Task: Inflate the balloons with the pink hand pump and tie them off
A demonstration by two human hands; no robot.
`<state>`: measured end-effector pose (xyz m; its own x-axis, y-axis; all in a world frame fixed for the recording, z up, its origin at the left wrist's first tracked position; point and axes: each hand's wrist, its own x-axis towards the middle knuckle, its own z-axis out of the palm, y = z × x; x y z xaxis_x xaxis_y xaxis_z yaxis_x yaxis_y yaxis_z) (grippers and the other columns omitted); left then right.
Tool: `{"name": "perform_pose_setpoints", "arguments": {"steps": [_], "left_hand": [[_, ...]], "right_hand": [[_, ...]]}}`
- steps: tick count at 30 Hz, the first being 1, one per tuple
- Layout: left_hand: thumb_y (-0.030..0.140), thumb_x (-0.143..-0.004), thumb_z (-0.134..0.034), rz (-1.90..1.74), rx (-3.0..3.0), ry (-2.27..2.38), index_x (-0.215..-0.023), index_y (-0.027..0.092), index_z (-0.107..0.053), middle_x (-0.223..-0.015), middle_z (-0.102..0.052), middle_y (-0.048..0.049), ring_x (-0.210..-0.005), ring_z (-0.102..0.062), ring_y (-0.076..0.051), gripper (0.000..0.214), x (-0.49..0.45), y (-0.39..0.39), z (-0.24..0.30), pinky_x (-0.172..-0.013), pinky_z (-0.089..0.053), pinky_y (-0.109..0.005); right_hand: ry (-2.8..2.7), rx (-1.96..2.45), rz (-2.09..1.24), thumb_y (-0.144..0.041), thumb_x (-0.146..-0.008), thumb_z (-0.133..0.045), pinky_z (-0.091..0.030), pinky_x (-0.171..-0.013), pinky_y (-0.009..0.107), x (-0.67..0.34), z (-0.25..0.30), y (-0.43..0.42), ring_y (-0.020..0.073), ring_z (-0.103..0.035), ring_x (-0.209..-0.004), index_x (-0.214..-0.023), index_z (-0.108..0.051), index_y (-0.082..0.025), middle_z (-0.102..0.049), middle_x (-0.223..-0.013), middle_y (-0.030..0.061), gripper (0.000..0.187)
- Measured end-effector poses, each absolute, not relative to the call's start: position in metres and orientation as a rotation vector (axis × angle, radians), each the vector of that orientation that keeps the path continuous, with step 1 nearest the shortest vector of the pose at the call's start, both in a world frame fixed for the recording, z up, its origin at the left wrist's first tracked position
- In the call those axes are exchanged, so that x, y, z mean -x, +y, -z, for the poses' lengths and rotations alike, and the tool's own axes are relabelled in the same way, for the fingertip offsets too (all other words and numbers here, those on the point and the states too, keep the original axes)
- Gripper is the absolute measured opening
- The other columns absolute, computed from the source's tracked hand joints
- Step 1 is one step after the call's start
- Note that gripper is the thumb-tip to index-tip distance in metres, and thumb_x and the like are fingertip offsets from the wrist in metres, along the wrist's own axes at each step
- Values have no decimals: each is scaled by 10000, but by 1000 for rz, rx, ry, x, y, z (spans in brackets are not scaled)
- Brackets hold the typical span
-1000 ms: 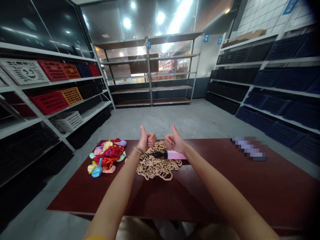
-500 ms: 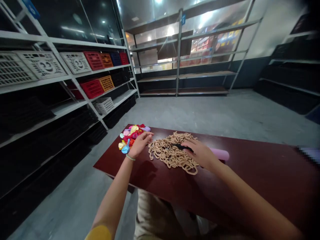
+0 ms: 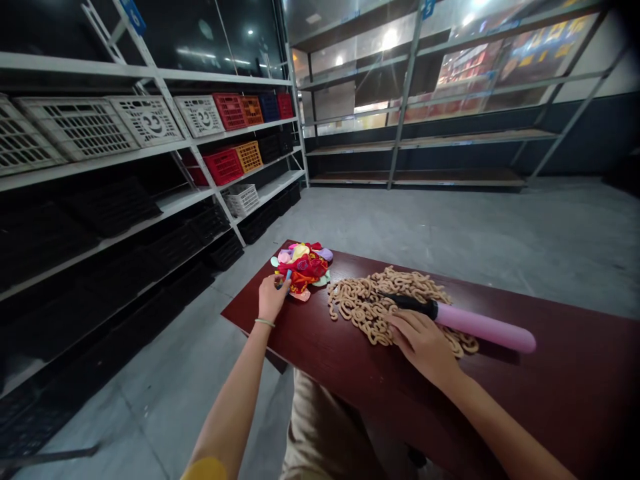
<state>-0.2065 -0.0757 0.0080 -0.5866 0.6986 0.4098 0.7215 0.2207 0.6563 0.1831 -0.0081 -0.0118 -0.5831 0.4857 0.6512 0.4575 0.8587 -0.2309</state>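
Observation:
My left hand [image 3: 273,299] is at the near left side of a pile of colourful uninflated balloons [image 3: 305,263]. Its fingers are closed on a blue balloon [image 3: 289,275], mostly covered by the hand. My right hand [image 3: 423,343] lies palm down with fingers stretched out, fingertips on the near edge of a heap of beige, curled, cord-like pieces [image 3: 363,307]. Across that heap lies a long pink tube with a black end [image 3: 483,327], which looks like a balloon pump. It rests just beyond my right hand, apart from the fingers.
The dark red-brown table [image 3: 345,363] carries all these things. Metal racks with white, red and orange crates [image 3: 227,167] stand on the left. Another shelving rack [image 3: 400,133] runs along the back, beyond the grey floor [image 3: 450,230].
My left hand has moved to the near left side of the balloons and closed on the blue one. My right hand has left the black pump end and come nearer. The view has turned left.

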Motion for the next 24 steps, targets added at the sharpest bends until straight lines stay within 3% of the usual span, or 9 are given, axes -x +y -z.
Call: {"name": "perform_pose_setpoints", "arguments": {"steps": [4, 9, 17, 22, 24], "left_hand": [[362, -842, -605, 1291, 1429, -2414, -820, 186, -703, -876, -694, -98, -846, -625, -238, 203, 202, -73, -9, -812, -452, -364], [403, -855, -610, 1565, 1375, -2241, -898, 205, -726, -928, -699, -86, -912, -614, -245, 234, 176, -72, -39, -830, -449, -356], [418, -817, -702, 2588, 1888, -2176, -867, 180, -688, -734, -615, 1, -667, -547, -123, 244, 75, -53, -88, -631, -447, -239], [366, -805, -738, 3121, 2059, -1929, -858, 166, -664, -685, -566, 29, -602, -516, -67, 220, 29, -27, -85, -589, -437, -186], [352, -794, -751, 3395, 2031, -1774, -877, 172, -662, -670, -562, 38, -598, -532, -64, 217, 15, -14, -78, -613, -468, -186]], "right_hand": [[-2248, 689, -87, -242, -934, -518, -510, -936, 450, -184, 9, -7, 254, -646, -1016, -1156, -674, -280, -709, -1088, 62, 273], [-2230, 715, -135, -228, -937, -508, -502, -925, 432, -186, -6, -8, 247, -637, -1006, -1122, -668, -253, -699, -1066, 74, 246], [-2066, 838, -308, -288, -952, -484, -489, -902, 448, -197, -23, -2, 252, -617, -963, -1031, -679, -240, -688, -980, 80, 215], [-1795, 906, -776, -407, -907, -557, -419, -1026, 514, -201, -26, 1, 277, -589, -1074, -995, -694, -253, -686, -1053, 81, 225], [-1724, 932, -883, -449, -909, -549, -449, -1011, 498, -200, -24, 3, 268, -598, -1097, -1048, -673, -261, -682, -1114, 77, 265]]}}
